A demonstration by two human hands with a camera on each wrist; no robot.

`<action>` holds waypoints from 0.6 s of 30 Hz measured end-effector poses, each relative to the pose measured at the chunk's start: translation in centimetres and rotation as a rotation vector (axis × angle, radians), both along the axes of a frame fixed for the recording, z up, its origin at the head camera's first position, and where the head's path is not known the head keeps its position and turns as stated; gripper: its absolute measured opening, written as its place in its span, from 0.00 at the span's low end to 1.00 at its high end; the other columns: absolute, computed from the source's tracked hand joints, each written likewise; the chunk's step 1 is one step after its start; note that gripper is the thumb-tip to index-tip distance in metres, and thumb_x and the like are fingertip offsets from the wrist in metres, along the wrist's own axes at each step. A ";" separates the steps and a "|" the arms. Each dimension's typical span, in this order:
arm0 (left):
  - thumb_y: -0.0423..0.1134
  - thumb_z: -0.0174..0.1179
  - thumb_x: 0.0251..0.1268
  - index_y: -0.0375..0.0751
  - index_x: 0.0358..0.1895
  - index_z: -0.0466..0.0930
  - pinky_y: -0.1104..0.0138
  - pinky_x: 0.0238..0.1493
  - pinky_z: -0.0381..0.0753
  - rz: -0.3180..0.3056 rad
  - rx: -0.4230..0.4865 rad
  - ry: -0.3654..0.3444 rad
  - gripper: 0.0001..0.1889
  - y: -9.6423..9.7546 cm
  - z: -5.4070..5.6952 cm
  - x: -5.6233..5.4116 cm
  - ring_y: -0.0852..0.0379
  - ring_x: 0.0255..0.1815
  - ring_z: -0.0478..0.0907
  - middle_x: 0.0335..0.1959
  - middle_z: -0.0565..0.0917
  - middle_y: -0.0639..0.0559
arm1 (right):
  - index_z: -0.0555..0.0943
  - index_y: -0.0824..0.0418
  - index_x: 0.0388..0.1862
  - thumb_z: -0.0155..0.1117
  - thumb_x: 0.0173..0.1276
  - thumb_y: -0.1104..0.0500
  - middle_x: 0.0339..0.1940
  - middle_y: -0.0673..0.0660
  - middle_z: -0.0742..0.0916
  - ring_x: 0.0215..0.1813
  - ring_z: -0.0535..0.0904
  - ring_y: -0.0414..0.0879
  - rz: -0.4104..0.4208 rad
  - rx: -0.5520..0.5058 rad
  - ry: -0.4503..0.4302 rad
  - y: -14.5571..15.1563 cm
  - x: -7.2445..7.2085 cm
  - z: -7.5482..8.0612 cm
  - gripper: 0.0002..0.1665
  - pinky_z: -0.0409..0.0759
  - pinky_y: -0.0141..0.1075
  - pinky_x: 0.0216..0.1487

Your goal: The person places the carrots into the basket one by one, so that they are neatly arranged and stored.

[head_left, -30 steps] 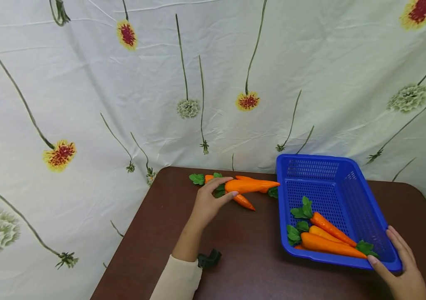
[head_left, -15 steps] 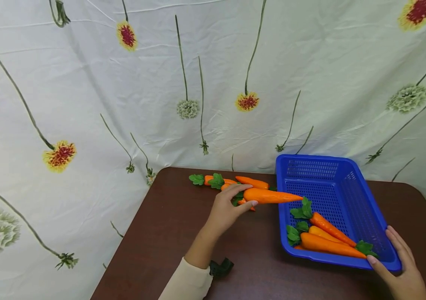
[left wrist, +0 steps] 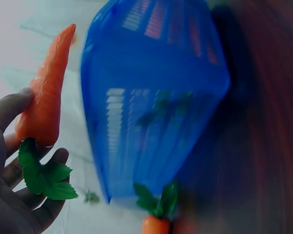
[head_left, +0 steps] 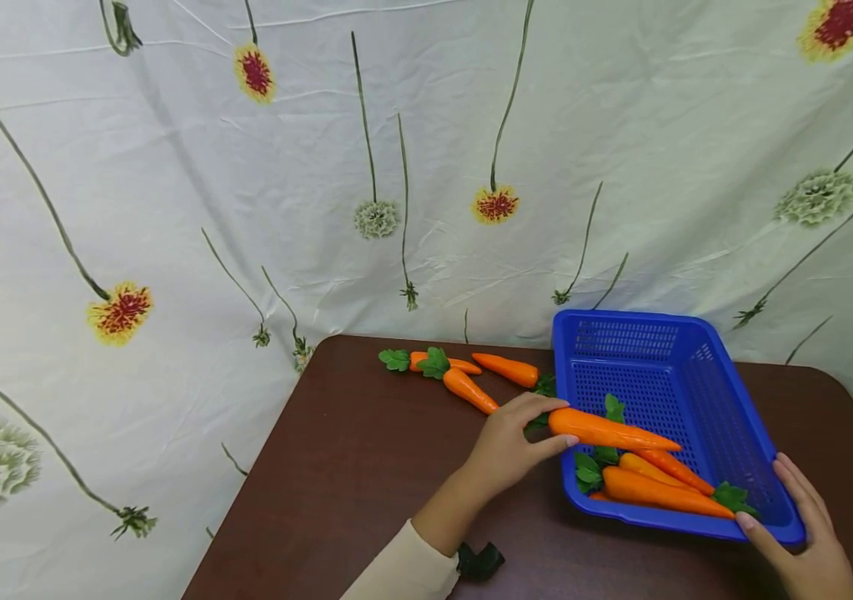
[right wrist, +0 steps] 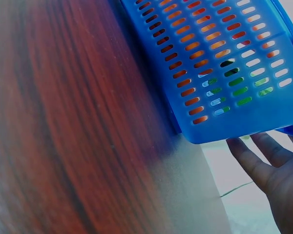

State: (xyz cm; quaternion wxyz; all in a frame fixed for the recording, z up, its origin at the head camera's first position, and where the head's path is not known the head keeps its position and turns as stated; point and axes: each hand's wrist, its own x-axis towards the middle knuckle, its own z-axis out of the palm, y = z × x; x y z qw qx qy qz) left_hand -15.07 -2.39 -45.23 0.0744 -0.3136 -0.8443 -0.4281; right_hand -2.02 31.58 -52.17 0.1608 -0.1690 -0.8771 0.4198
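Ideally, the left grip, pinching a carrot by its thick end over the basket's left side, lowers it level beside the carrots lying within and loosens only once it rests, while the right grip, clasping the basket's near right corner, steadies it. The basket stands by the far edge of the dark brown table, with loose carrots between it and the far left corner. Behind that edge hangs a pale, wrinkled cloth printed with long-stemmed flowers.
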 end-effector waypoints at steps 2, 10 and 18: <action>0.56 0.67 0.65 0.56 0.61 0.82 0.71 0.63 0.78 -0.024 -0.015 0.031 0.24 0.7 -0.1 0.3 0.66 0.60 0.80 0.57 0.84 0.61 | 0.49 0.43 0.84 0.68 0.71 0.52 0.82 0.30 0.48 0.86 0.41 0.45 0.001 0.005 0.007 0.0 0.0 0.0 0.51 0.36 0.13 0.66; 0.56 0.66 0.66 0.54 0.61 0.82 0.79 0.61 0.75 -0.095 -0.050 0.065 0.23 3.2 -0.1 1.4 0.68 0.59 0.80 0.56 0.84 0.61 | 0.49 0.43 0.84 0.68 0.71 0.51 0.83 0.32 0.48 0.86 0.42 0.52 -0.005 0.011 -0.002 -0.1 0.0 0.0 0.51 0.34 0.15 0.67; 0.59 0.64 0.67 0.55 0.62 0.81 0.81 0.60 0.74 -0.089 -0.135 0.061 0.24 5.5 0.1 2.2 0.70 0.59 0.79 0.57 0.83 0.63 | 0.49 0.42 0.84 0.68 0.71 0.52 0.80 0.26 0.49 0.86 0.41 0.44 -0.007 0.006 0.002 -0.1 0.1 0.1 0.51 0.35 0.14 0.66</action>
